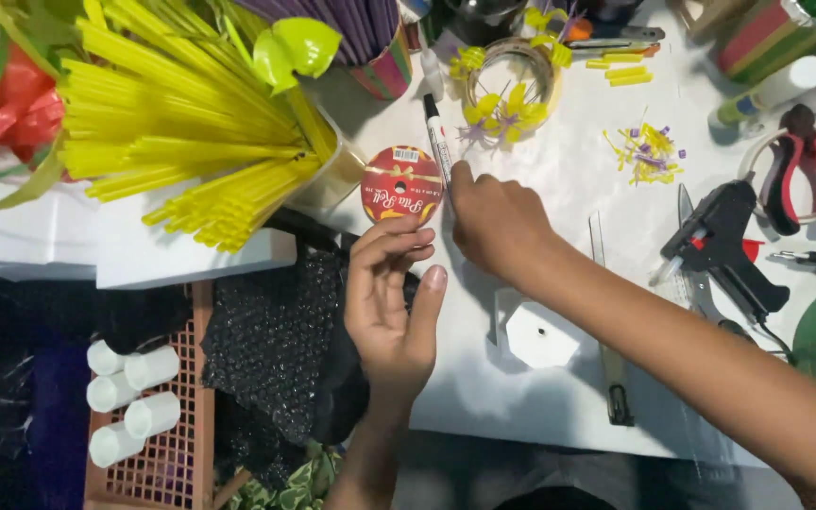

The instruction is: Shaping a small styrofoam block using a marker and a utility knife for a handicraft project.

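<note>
My left hand (391, 297) is raised above the white table's (559, 170) near-left edge, palm turned toward me, fingers apart and holding nothing. Just beyond its fingertips lies a red ribbon spool (400, 183) with a gold band. My right hand (495, 219) reaches in from the right, fingers curled, its index finger touching the lower end of a black-capped marker (436, 132) that lies on the table beside the spool. Whether the fingers grip the marker is hidden.
Yellow straws (191, 113) fan out of a holder at top left. A clear ring with yellow flowers (510, 90), straw scraps (649, 151), a black glue gun (724, 246), red pliers (809, 175), a white hexagon piece (540, 332) and a metal ruler (606, 321) lie on the table. White tubes (129, 397) sit lower left.
</note>
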